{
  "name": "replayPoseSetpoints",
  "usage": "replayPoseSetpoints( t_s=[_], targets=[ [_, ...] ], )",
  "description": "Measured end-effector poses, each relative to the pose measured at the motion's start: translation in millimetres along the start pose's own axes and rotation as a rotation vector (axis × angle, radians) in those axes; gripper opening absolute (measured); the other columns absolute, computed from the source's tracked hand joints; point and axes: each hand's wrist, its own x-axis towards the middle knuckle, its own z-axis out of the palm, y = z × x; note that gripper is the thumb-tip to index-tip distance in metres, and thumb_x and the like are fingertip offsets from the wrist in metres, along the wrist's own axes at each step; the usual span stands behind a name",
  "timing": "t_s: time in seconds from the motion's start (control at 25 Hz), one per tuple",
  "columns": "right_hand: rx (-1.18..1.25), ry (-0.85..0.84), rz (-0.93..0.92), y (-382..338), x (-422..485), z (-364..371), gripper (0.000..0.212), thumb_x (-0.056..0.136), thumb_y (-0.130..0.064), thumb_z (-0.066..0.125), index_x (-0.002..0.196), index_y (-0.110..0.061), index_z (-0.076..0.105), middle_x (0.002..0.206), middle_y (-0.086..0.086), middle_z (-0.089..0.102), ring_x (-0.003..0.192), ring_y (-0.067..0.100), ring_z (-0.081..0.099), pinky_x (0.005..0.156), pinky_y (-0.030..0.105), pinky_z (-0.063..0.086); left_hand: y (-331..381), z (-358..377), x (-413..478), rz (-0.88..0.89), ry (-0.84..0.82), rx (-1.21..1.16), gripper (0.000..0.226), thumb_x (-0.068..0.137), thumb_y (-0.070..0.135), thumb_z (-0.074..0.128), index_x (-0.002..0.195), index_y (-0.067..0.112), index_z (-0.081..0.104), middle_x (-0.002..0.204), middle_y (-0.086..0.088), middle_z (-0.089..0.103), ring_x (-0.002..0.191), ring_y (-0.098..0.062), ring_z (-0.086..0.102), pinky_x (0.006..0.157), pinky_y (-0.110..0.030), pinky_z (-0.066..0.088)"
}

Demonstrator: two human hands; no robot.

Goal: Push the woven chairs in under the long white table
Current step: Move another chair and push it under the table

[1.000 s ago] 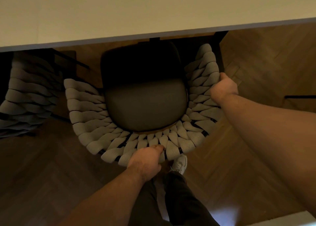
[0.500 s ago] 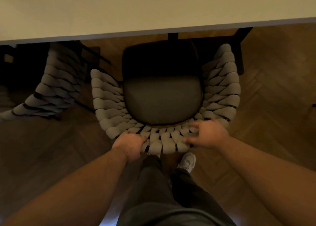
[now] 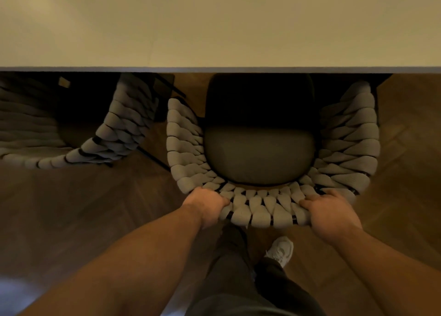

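Two hands on it, then?
Yes. The left hand (image 3: 205, 206) and the right hand (image 3: 331, 215) each have fingers curled over the back rim of the woven chair (image 3: 272, 210), grasping it.
Where does it stand?
The front of its dark seat cushion (image 3: 257, 155) lies under the counter (image 3: 214, 24) edge; the backrest stays outside, over the wooden floor (image 3: 71, 208).
Anything nearby?
A second woven chair (image 3: 114, 139) just to the left, not touching it. A white shoe (image 3: 280, 250) behind the backrest.

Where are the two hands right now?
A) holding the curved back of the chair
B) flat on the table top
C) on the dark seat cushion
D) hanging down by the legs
A: the left hand and the right hand both grip the woven back of the chair, one on each side of its middle.
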Motion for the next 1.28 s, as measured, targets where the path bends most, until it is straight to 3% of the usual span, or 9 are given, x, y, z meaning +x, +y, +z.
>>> replayPoseSetpoints(
  t_s=[0.36, 0.56, 0.72, 0.96, 1.12, 1.2, 1.28],
  targets=[
    [-0.042, -0.074, 0.071, 22.1, 60.1, -38.9, 0.056, 0.104, -0.029, 0.047, 0.157, -0.047, 0.040, 0.154, -0.015, 0.053, 0.138, 0.011, 0.051, 0.127, 0.040, 0.020, -38.6, -55.0, 44.3, 0.005, 0.036, -0.005, 0.024, 0.099, 0.024, 0.062, 0.120, 0.035, 0.062, 0.109, 0.004, 0.067, 0.101, -0.023, 0.063, 0.093, -0.047, 0.050],
    [-0.057, -0.127, 0.071, 22.8, 62.0, -39.6, 0.059, 0.104, -0.031, 0.048, 0.159, -0.046, 0.034, 0.162, -0.013, 0.044, 0.143, 0.012, 0.047, 0.128, 0.041, 0.017, -41.3, -55.2, 50.1, 0.058, 0.021, -0.003, 0.032, 0.098, 0.024, 0.064, 0.128, 0.035, 0.063, 0.114, 0.004, 0.068, 0.105, -0.023, 0.065, 0.094, -0.047, 0.054],
    [-0.058, -0.115, 0.069, 19.7, 60.6, -39.1, 0.059, 0.104, -0.031, 0.049, 0.159, -0.046, 0.036, 0.157, -0.013, 0.049, 0.141, 0.015, 0.049, 0.126, 0.043, 0.020, -43.2, -53.3, 49.9, 0.055, 0.025, -0.017, 0.032, 0.099, 0.026, 0.063, 0.130, 0.035, 0.061, 0.115, 0.003, 0.068, 0.107, -0.022, 0.065, 0.096, -0.047, 0.054],
    [-0.049, -0.178, 0.095, 17.4, 48.6, -48.8, 0.061, 0.103, -0.033, 0.054, 0.160, -0.040, 0.034, 0.165, -0.005, 0.039, 0.147, 0.022, 0.041, 0.127, 0.047, 0.017, -32.6, -49.3, 51.6, 0.040, 0.022, 0.074, 0.044, 0.097, 0.027, 0.064, 0.138, 0.037, 0.055, 0.131, 0.001, 0.065, 0.127, -0.027, 0.055, 0.122, -0.054, 0.029],
    [0.143, -0.077, 0.109, 13.8, 11.3, -53.2, 0.061, 0.104, -0.041, 0.050, 0.161, -0.031, 0.035, 0.168, 0.000, 0.032, 0.154, 0.024, 0.029, 0.130, 0.046, 0.008, -27.4, -54.1, 44.3, 0.014, -0.006, 0.054, 0.042, 0.098, 0.027, 0.061, 0.139, 0.034, 0.055, 0.133, 0.000, 0.063, 0.124, -0.025, 0.056, 0.116, -0.049, 0.038],
    [0.313, -0.051, 0.137, 12.2, -3.2, -51.1, 0.064, 0.102, -0.039, 0.053, 0.162, -0.026, 0.035, 0.170, 0.002, 0.029, 0.157, 0.027, 0.023, 0.130, 0.045, 0.015, -24.1, -66.8, 40.8, 0.016, -0.074, 0.040, 0.044, 0.097, 0.031, 0.062, 0.141, 0.032, 0.055, 0.131, 0.000, 0.062, 0.119, -0.022, 0.058, 0.109, -0.044, 0.046],
    [0.511, -0.025, 0.194, 13.0, -12.7, -51.4, 0.061, 0.099, -0.036, 0.059, 0.157, -0.025, 0.043, 0.165, 0.001, 0.038, 0.154, 0.027, 0.028, 0.125, 0.046, 0.031, -19.6, -85.8, 38.9, 0.029, -0.118, 0.009, 0.053, 0.097, 0.037, 0.062, 0.148, 0.032, 0.052, 0.130, 0.001, 0.063, 0.115, -0.019, 0.060, 0.100, -0.037, 0.052]
  ],
)
